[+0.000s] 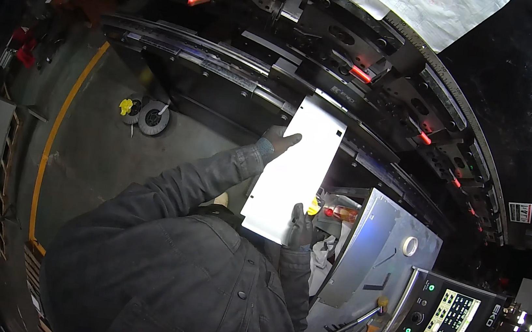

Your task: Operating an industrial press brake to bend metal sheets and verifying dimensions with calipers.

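Note:
A bright, flat metal sheet (296,163) with small holes and notched corners is held up in front of me, its far end at the bed of a long dark bending machine (267,94). My left hand (280,141), in a dark glove, grips the sheet's left edge with the thumb on top. At the near right corner my right hand (300,227), also gloved, holds the sheet's edge. The fingers under the sheet are hidden on both sides.
Red-handled clamps (360,74) line the machine's upper beam. To the right stands a grey table (361,255) with a tape roll (409,246), an L-shaped square (377,283) and a hammer (360,318). A control panel (441,324) is beyond it. Wheels (153,117) rest on the floor, left.

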`<control>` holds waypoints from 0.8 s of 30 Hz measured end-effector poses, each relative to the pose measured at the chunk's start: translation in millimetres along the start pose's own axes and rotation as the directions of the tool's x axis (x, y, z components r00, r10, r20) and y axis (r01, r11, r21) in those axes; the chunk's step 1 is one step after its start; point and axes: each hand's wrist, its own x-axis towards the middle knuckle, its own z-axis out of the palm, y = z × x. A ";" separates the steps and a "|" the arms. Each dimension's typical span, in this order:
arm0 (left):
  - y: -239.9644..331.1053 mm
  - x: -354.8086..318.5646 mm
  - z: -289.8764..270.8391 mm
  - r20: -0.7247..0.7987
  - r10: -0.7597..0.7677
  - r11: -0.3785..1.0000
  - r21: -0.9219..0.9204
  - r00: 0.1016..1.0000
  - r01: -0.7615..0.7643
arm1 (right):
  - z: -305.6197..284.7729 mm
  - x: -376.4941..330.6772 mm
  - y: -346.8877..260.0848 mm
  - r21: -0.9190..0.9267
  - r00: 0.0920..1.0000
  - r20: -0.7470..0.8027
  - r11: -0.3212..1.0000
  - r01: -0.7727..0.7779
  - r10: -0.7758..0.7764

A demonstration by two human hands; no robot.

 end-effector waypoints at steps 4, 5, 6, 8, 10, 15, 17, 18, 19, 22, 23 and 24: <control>6.4 -0.1 -5.9 0.104 -0.069 0.976 -0.197 0.992 0.088 | 4.2 -10.4 -21.1 -0.037 1.000 0.026 0.999 -0.016 0.017; 7.7 0.2 -7.7 0.132 -0.081 0.963 -0.243 0.988 0.112 | 5.1 -12.8 -25.9 -0.052 0.999 0.028 0.998 -0.027 0.028; 9.2 0.6 -9.7 0.162 -0.092 0.948 -0.288 0.983 0.136 | 6.0 -14.9 -30.8 -0.067 0.999 0.029 0.997 -0.037 0.039; 13.2 1.6 -13.9 0.222 -0.106 0.909 -0.373 0.969 0.184 | 7.4 -17.3 -39.5 -0.095 0.998 0.032 0.994 -0.053 0.056; 16.7 2.3 -15.8 0.288 -0.109 0.862 -0.450 0.951 0.235 | -1.2 -15.0 -47.8 0.004 0.988 0.125 0.996 -0.092 0.091; 30.5 18.2 -15.3 0.471 -0.074 0.715 -0.590 0.879 0.376 | -51.3 15.8 -80.5 0.388 0.804 0.588 0.842 -0.374 0.086; 30.1 15.1 -18.2 0.532 -0.065 0.637 -0.629 0.844 0.445 | -63.6 14.7 -90.2 0.459 0.673 0.739 0.717 -0.525 0.020; 29.5 13.1 -20.2 0.559 -0.057 0.595 -0.646 0.827 0.478 | -65.5 12.8 -93.0 0.471 0.598 0.801 0.646 -0.601 -0.027; 34.4 7.8 -22.1 0.561 -0.058 0.596 -0.644 0.826 0.480 | -57.7 -5.6 -119.1 0.548 0.789 0.609 0.762 -0.345 -0.081; 72.9 -21.1 -26.4 0.409 -0.122 0.694 -0.616 0.904 0.372 | -32.5 -18.0 -193.0 0.305 0.872 0.251 0.890 0.340 -0.419; 77.4 -27.5 -26.6 0.357 -0.138 0.727 -0.598 0.924 0.339 | -24.8 -10.6 -206.2 0.002 0.737 0.183 0.750 0.662 -0.651; 75.7 -32.8 -30.1 0.347 -0.129 0.727 -0.604 0.929 0.327 | -18.2 0.3 -218.5 -0.098 0.665 0.230 0.664 0.742 -0.710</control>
